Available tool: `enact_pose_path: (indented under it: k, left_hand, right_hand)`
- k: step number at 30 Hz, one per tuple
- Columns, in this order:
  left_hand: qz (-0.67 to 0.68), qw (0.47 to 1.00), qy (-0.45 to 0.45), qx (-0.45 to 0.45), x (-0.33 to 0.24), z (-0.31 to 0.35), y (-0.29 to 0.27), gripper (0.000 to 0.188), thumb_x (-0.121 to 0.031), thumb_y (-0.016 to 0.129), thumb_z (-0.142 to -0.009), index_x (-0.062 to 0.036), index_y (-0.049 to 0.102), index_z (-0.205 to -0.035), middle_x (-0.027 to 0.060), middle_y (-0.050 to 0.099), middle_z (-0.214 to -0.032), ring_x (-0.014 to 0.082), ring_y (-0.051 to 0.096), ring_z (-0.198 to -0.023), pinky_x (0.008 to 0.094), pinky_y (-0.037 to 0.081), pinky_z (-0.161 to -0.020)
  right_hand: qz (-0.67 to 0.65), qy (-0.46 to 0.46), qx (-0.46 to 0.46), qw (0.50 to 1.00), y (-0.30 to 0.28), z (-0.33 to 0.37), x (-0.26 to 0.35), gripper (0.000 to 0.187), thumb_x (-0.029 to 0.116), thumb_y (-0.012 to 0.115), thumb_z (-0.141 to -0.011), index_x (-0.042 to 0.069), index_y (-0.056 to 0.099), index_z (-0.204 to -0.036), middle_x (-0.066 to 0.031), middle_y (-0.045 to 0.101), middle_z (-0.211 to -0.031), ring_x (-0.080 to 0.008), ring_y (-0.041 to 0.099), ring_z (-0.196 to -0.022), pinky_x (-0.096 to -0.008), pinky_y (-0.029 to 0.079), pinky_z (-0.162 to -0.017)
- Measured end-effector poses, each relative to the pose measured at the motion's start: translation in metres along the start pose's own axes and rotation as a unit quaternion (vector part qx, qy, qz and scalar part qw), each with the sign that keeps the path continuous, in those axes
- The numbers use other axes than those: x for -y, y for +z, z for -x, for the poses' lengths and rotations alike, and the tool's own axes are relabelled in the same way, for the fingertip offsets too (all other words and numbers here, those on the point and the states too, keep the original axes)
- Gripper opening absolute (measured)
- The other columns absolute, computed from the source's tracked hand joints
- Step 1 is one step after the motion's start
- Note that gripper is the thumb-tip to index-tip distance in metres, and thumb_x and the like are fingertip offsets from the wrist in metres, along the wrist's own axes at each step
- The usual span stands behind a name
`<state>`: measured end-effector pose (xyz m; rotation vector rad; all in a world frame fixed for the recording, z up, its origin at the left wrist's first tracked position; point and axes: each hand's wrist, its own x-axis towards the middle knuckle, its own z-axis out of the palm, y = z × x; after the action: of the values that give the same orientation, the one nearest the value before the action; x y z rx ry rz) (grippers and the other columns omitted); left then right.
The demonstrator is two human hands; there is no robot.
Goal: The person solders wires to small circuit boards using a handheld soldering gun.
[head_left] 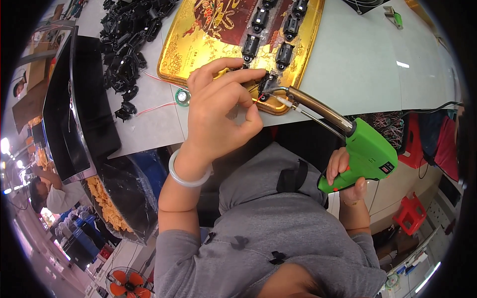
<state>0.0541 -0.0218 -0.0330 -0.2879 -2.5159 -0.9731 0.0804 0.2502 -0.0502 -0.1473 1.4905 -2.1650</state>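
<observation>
Centrally, as I observe from the head camera, the left hand (213, 107) reaches over a gold metal tray with rounded corners and a dark red printed panel (188, 49). Its thumb and forefinger are pinched together on a thin red wire (258, 99); the next finger extends to the upper end of a small black plastic housing (270, 82), which lies near the tray's lower right corner. More black housings of the same form (284, 54) stand in two rows farther up the tray. At right I note the right hand (352, 192), its fingers wrapped around the handle of a bright green gun-shaped soldering tool with a long metal barrel (369, 148), the barrel pointing left toward the housing. The tip, wire and housing crowd together, so I cannot tell for certain whether the tip touches either one. Left of the tray, a loose heap of black housings (126, 47) lies on a pale glossy tabletop (360, 62). Just beside the tray's lower left corner I see a green-rimmed round disc (182, 97) with red and white leads. A pale smooth bangle (185, 182) encircles the left wrist.
</observation>
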Motion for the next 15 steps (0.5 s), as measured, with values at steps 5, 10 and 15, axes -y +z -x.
enact_pose_path:
  k: [5,10,15]
  left_hand:
    - [-0.001,1.000,0.001,0.001,0.0012,0.0011,-0.0001,0.017,-0.001,0.060,-0.053,-0.0090,0.047,-0.059,0.0011,0.065,-0.096,0.0241,0.053,-0.099,0.0344,0.032,-0.084]
    - [0.000,1.000,0.000,-0.003,0.0007,0.0005,0.0010,0.017,-0.001,0.060,-0.053,-0.0090,0.047,-0.059,0.0009,0.065,-0.096,0.0240,0.053,-0.099,0.0345,0.032,-0.084]
    - [-0.002,1.000,0.001,-0.003,0.0014,0.0006,0.0011,0.017,-0.001,0.060,-0.053,-0.0091,0.047,-0.059,0.0006,0.065,-0.096,0.0240,0.053,-0.099,0.0345,0.032,-0.084]
  right_hand:
    - [0.016,0.007,-0.003,1.000,0.0031,0.0021,-0.0013,0.057,0.061,0.054,-0.073,0.006,0.044,-0.075,-0.0058,0.044,-0.067,-0.0112,0.041,-0.054,-0.0199,0.039,-0.043]
    - [0.032,0.003,0.005,0.999,-0.0004,0.0025,-0.0059,0.057,0.061,0.055,-0.073,0.006,0.044,-0.075,-0.0056,0.044,-0.067,-0.0113,0.041,-0.054,-0.0201,0.039,-0.044]
    - [0.041,-0.015,0.015,0.999,-0.0029,0.0017,-0.0056,0.061,0.063,0.053,-0.072,0.003,0.048,-0.081,-0.0083,0.048,-0.070,-0.0121,0.044,-0.053,-0.0206,0.039,-0.043]
